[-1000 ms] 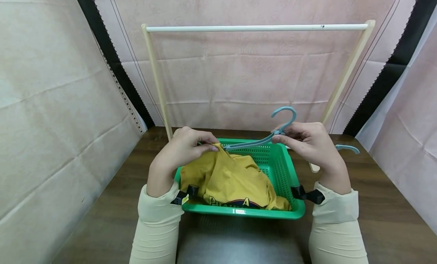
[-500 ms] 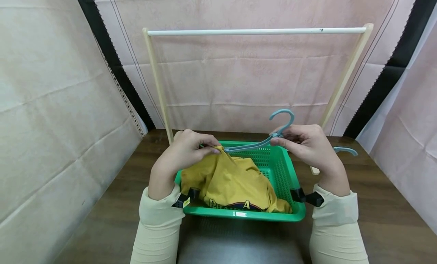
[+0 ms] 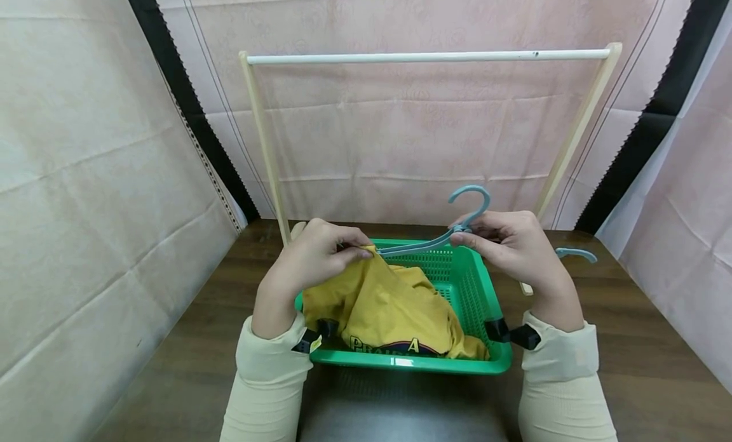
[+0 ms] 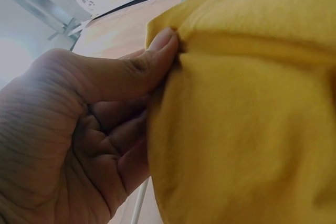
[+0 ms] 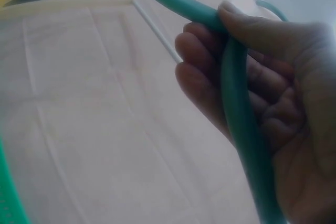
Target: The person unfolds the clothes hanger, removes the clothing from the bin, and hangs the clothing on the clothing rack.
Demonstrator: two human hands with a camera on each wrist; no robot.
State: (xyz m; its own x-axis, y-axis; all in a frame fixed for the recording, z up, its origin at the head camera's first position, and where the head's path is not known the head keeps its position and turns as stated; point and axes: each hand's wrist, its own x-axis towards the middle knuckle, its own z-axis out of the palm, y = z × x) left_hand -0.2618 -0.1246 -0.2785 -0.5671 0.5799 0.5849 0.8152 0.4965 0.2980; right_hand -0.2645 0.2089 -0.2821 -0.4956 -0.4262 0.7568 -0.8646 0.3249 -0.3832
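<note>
At the left, the edge of a crumpled yellow fabric garment with printed lettering (image 3: 394,308) is pinched by the left hand (image 3: 320,254), while the rest is heaped in a green perforated plastic basket (image 3: 412,362) on the brown wood-grain worktop (image 3: 171,372). Further right, a light-blue curved plastic hanger (image 3: 437,241) is gripped below its hook by the right hand (image 3: 515,242), its left end hidden at the pinched cloth; a 2nd light-blue hook (image 3: 579,253) is seen beyond that hand.
</note>
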